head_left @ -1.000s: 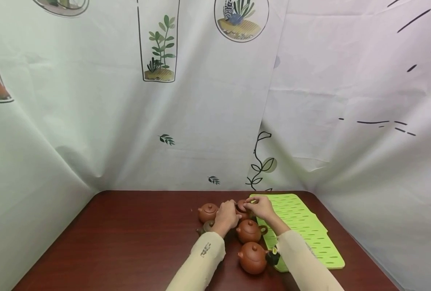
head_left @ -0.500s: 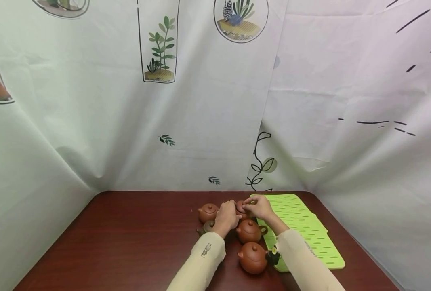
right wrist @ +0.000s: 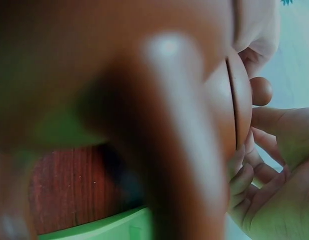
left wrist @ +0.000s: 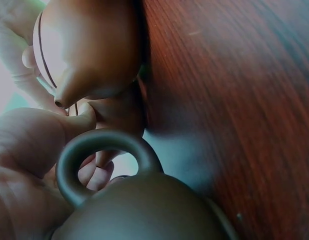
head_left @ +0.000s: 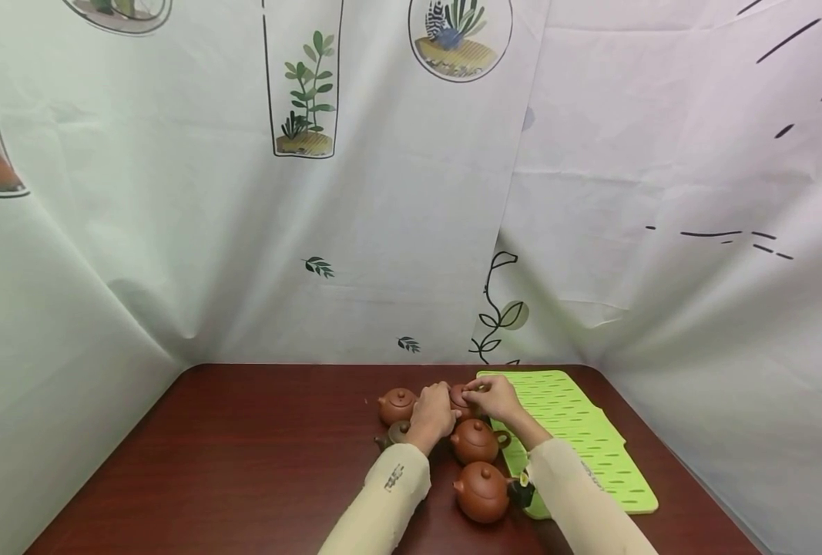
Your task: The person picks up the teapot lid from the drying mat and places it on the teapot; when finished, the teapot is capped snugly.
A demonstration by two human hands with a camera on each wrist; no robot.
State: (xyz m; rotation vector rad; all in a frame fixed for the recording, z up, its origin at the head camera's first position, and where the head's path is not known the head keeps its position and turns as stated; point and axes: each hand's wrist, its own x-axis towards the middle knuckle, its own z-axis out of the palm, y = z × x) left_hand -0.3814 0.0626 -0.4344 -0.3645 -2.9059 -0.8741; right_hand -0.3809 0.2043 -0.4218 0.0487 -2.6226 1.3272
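Note:
My left hand (head_left: pixel 434 412) grips the side of a reddish-brown clay teapot (left wrist: pixel 114 112) at the back right of the group. My right hand (head_left: pixel 499 397) has its thumb and fingers on that teapot's lid (head_left: pixel 459 395), by the knob, pinching it. The lid sits level on the pot. Close beside my left wrist is a dark brown teapot (left wrist: pixel 149 212), whose ring handle fills the near part of the left wrist view. Another reddish teapot (head_left: pixel 476 441) stands in front of the held one, its handle near my right wrist.
A reddish teapot (head_left: pixel 397 405) stands at the back left of the group and another (head_left: pixel 481 493) at the front. Under my right forearm lie bright green slotted mats (head_left: pixel 577 432). The dark red tabletop (head_left: pixel 244 447) extends left, with a printed white curtain (head_left: pixel 383 216) around it.
My right fingers have lowered the lid slightly, from raised and tilted to level on the back teapot. My left hand and the other teapots have stayed in place.

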